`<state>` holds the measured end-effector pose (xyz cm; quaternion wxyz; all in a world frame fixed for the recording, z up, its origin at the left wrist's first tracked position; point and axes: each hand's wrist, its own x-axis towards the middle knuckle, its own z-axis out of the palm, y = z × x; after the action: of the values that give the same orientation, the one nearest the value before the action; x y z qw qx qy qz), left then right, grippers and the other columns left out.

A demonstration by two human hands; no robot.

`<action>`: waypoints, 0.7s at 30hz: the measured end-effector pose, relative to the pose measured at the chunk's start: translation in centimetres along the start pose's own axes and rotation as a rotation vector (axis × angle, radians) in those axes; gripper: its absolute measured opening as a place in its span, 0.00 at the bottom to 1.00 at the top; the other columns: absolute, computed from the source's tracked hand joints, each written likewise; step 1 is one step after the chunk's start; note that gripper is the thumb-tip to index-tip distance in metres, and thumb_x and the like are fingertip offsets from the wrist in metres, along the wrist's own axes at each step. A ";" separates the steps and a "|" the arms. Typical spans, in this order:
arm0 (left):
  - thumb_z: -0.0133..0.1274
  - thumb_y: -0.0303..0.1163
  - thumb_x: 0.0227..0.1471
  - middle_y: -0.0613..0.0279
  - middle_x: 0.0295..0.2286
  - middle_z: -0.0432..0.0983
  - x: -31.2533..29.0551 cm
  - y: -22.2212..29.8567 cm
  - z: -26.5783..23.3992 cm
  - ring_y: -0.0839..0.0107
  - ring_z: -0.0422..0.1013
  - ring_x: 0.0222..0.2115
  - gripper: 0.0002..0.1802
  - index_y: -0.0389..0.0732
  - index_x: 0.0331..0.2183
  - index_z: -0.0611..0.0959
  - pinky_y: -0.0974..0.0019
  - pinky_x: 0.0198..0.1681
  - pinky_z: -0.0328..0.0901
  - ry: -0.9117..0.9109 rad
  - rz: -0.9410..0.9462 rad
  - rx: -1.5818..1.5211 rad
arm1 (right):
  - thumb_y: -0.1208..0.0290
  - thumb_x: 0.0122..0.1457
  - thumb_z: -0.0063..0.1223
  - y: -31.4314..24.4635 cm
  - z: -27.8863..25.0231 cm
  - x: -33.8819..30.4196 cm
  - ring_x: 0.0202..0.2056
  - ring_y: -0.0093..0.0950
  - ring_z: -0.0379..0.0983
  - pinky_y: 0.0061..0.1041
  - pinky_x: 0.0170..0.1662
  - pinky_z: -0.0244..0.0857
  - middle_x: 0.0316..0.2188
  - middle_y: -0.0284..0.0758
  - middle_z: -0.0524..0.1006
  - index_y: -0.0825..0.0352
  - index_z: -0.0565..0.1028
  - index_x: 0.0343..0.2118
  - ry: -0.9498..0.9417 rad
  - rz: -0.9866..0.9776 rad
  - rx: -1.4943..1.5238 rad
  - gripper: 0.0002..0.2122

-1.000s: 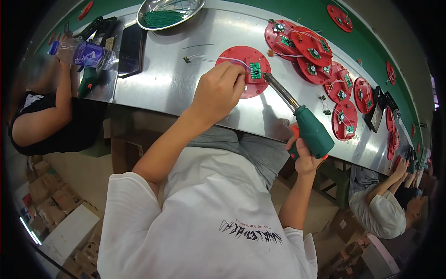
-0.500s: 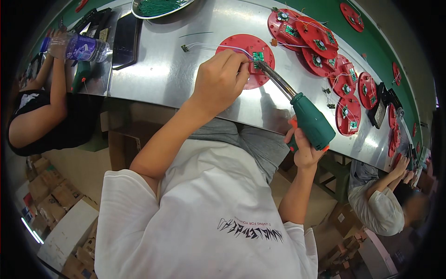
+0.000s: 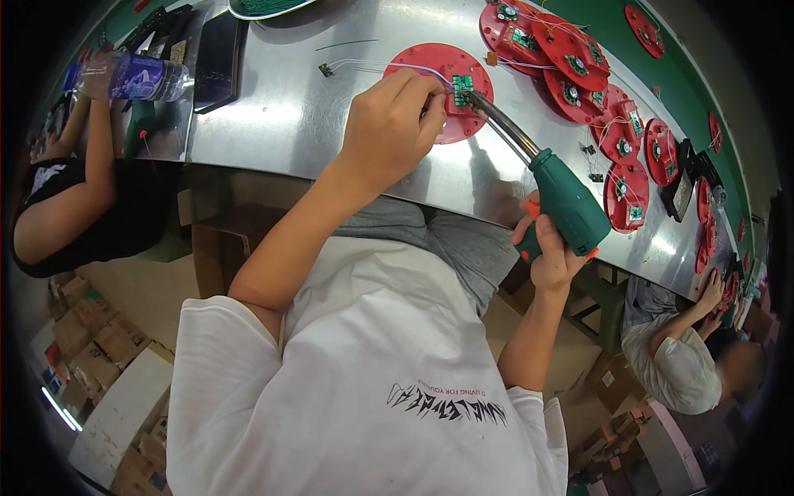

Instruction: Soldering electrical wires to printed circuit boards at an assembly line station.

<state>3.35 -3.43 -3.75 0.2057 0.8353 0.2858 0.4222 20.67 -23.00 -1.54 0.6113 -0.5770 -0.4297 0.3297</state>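
Note:
My right hand [image 3: 550, 258] grips a green soldering gun [image 3: 569, 194] by its handle. Its metal tip reaches the right edge of a small green circuit board [image 3: 461, 83]. The board sits on a round red plastic disc [image 3: 434, 56] lying on the metal table. My left hand [image 3: 387, 124] is over the disc's left side, thumb and forefinger pinched on thin wires beside the board. These pale wires [image 3: 364, 63] run left to a small dark connector piece [image 3: 325, 70]. My fingers hide the wire ends.
Several red discs with boards and wires [image 3: 571, 54] are piled at the right. A metal bowl [image 3: 269, 11] of green wires stands at the back. At left are a black tray [image 3: 218, 66] and a plastic bottle [image 3: 136, 78]. Co-workers sit at both sides.
The soldering gun's tip has shifted from the board's lower edge to its right edge. My left hand keeps its pinch beside the board. The whole view has shifted slightly.

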 end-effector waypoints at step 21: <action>0.59 0.21 0.46 0.59 0.27 0.77 -0.1 -0.4 0.1 0.65 0.74 0.22 0.05 0.37 0.31 0.83 0.66 0.23 0.69 0.017 0.065 0.036 | 0.74 0.59 0.50 -0.1 -0.6 -0.1 0.18 0.30 0.72 0.24 0.22 0.64 0.37 0.47 0.77 0.79 0.71 0.50 -0.034 0.059 0.006 0.18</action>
<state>3.26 -3.24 -4.08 0.1744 0.8441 0.2681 0.4304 21.14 -23.38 -1.42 0.5956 -0.5820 -0.4219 0.3585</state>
